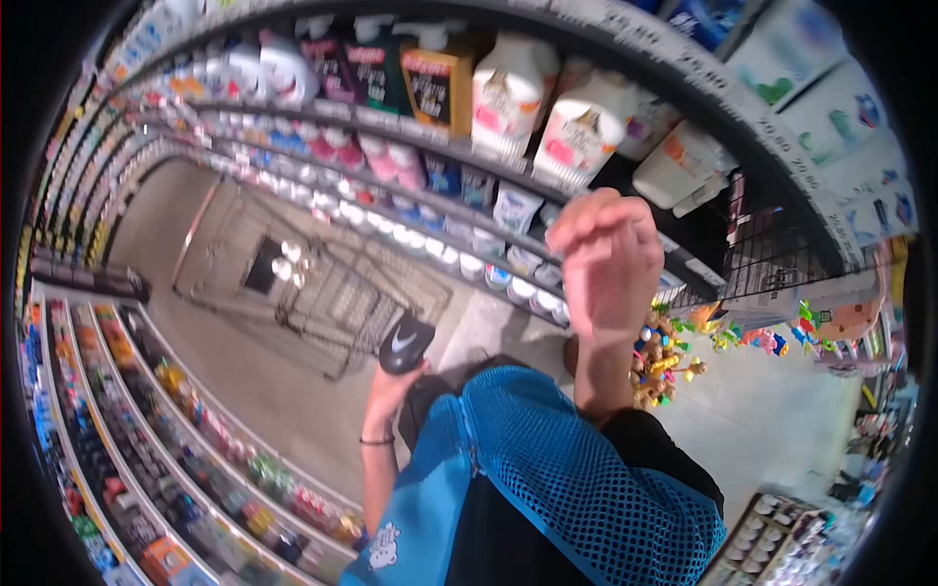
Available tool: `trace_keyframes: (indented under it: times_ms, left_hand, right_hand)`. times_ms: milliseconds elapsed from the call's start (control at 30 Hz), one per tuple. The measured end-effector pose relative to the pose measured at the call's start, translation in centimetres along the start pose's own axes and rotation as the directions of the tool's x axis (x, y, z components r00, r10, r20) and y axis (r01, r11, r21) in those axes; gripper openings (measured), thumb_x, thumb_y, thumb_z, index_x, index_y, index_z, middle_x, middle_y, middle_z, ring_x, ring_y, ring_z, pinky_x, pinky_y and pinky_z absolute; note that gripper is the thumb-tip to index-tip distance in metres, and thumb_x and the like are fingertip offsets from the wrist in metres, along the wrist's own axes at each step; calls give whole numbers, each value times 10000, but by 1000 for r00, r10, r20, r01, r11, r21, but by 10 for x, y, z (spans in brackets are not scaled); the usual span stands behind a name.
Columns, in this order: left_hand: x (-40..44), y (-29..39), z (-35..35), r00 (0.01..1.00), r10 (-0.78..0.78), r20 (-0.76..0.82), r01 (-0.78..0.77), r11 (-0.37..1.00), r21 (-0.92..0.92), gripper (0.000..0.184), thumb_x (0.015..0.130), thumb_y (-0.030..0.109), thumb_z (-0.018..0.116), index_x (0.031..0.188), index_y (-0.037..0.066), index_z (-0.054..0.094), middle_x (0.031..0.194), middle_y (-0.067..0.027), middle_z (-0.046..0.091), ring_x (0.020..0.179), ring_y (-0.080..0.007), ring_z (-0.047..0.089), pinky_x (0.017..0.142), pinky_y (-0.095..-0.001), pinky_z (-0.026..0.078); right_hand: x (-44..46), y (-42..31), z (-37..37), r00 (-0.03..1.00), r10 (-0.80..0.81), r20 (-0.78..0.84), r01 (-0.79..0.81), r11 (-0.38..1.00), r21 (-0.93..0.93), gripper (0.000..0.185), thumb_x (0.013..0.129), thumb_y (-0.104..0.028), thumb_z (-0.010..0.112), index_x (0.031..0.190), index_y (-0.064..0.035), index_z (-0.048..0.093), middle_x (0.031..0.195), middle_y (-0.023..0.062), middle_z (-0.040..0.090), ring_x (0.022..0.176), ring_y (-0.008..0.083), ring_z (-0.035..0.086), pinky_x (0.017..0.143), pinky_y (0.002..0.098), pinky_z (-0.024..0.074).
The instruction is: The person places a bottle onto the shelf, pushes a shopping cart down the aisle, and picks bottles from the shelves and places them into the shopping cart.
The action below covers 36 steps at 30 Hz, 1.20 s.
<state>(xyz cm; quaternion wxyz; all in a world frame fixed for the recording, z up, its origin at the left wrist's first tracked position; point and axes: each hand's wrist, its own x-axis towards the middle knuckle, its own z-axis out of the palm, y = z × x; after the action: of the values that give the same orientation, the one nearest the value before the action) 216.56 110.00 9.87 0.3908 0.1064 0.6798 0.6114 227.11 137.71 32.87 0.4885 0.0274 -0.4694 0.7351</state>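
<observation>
My left hand [389, 391], with a thin dark band at the wrist, is low beside my body, fingers closed at the lower edge of a rounded black thing with a white swoosh [405, 344]. Its exact kind is unclear. My right hand [614, 259] is raised in front of the shelf, its fingers curled and slightly blurred, with nothing visible in them. Just above it stands a white bottle with a pink-flowered label [578, 132]. A tilted pale bottle [682, 168] is to the right of that one, apart from the hand.
A wire shopping cart [313, 283] stands on the floor at the left. Shelves of bottles and boxes [430, 83] curve along the top, and more stocked shelves [186, 459] fill the lower left. Colourful small toys [664, 361] hang at the right.
</observation>
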Motion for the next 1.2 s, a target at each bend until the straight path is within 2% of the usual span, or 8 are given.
trace_keyframes:
  times_ms: [67,167,333,633,767,967,1067,1200]
  left_hand:
    - [-8,-4,-2,998,-61,12,60,998,33,455,830,85,834,1230,15,630,1055,-18,688,914,-106,623,772,-267,516]
    - [-26,-11,-5,997,-57,-45,57,998,7,445,839,84,827,1231,14,629,1071,-19,691,947,-105,629,798,-273,528]
    - [-65,-27,-21,976,-78,-201,52,990,-132,432,858,64,803,1245,16,617,1096,-50,690,994,-132,643,886,-304,530]
    - [-110,-28,-80,926,-70,-370,46,996,-75,454,845,126,824,1231,12,613,1088,-42,695,976,-133,638,878,-308,519]
    - [-111,-24,-113,950,-33,-310,1,995,-105,485,843,123,819,1267,13,610,1095,-44,701,1011,-134,632,897,-316,516]
    - [-118,-21,-158,958,45,-282,-71,994,-81,514,849,115,803,1310,10,601,1139,-52,714,1041,-138,636,943,-317,509]
    - [-122,-35,-179,951,22,-308,-44,997,-63,482,851,123,799,1278,-3,613,1153,-70,711,1059,-147,634,961,-327,505]
    - [-123,-53,-203,967,-32,-253,5,994,-107,452,854,121,800,1253,-1,626,1142,-68,713,1033,-139,645,952,-325,518]
  right_hand:
    - [-11,-16,53,925,52,376,-170,942,289,151,1008,-173,588,938,-45,551,885,128,569,768,261,605,688,381,533]
    - [-31,-18,94,817,-25,576,-368,747,554,112,978,-136,614,935,-40,580,919,120,588,806,252,611,716,361,535]
    - [-59,-4,129,801,-9,599,-495,554,670,54,929,-76,658,929,-32,628,976,107,618,869,236,622,763,328,537]
    - [-90,-4,202,885,117,450,-429,579,693,97,839,32,736,920,-17,715,1079,84,673,982,209,640,846,268,541]
    - [-92,6,231,838,-102,535,-426,490,761,114,793,21,812,827,-53,733,1011,25,700,920,155,647,800,220,550]
    - [-100,5,263,601,225,766,-739,521,427,111,824,32,784,910,-30,753,999,60,707,960,193,658,853,259,569]
    - [-122,25,280,757,125,641,-620,447,645,146,825,63,766,946,-16,750,1030,82,707,993,215,666,886,273,569]
    - [-112,50,292,677,76,732,-695,393,602,157,824,92,748,932,-22,744,1043,84,708,993,210,672,906,270,566]
